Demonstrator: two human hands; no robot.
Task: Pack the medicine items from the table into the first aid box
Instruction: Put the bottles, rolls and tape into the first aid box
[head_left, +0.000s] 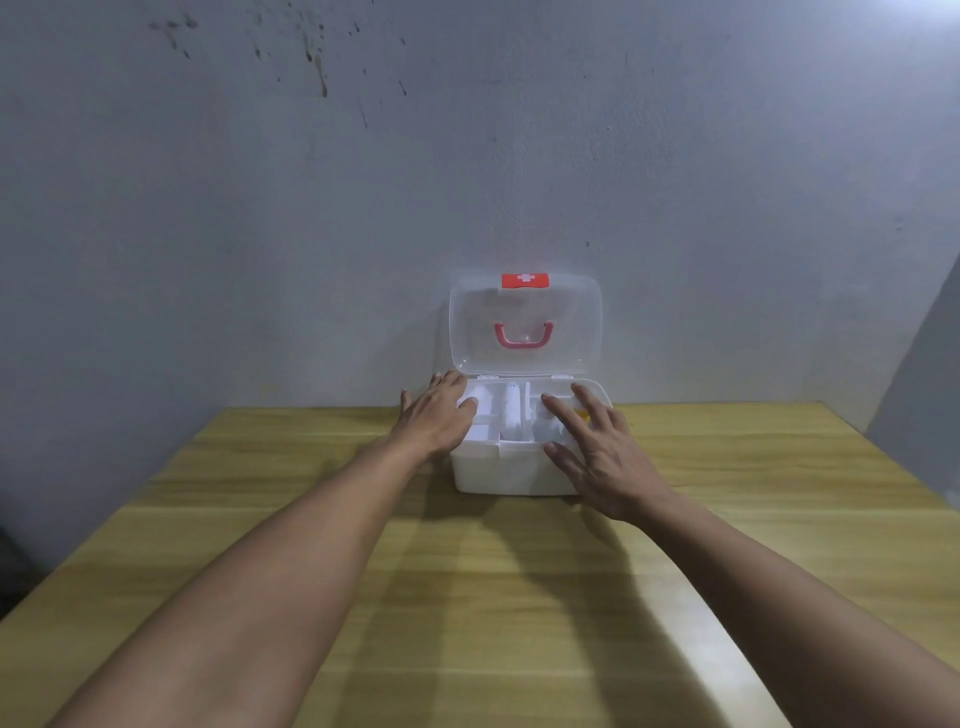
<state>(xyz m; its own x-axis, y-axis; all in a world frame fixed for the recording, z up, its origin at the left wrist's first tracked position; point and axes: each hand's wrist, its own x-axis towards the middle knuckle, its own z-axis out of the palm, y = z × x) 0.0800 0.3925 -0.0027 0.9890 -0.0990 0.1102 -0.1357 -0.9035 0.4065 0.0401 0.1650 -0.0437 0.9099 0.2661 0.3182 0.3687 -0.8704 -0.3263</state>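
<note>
A white first aid box (511, 474) stands at the far middle of the wooden table (483, 597). Its clear lid (524, 325), with a red handle and a red cross label, is up against the wall. White medicine items (511, 415) lie in the box's divided compartments; they are washed out and hard to tell apart. My left hand (434, 415) rests over the box's left rim with fingers spread, fingertips on a white item. My right hand (597, 449) hovers over the right compartments, fingers apart, holding nothing. A small yellow item (583, 414) peeks out beside my right fingers.
A grey stained wall (467, 156) rises directly behind the box. The table's far edge meets the wall, and its left and right edges slope away on both sides.
</note>
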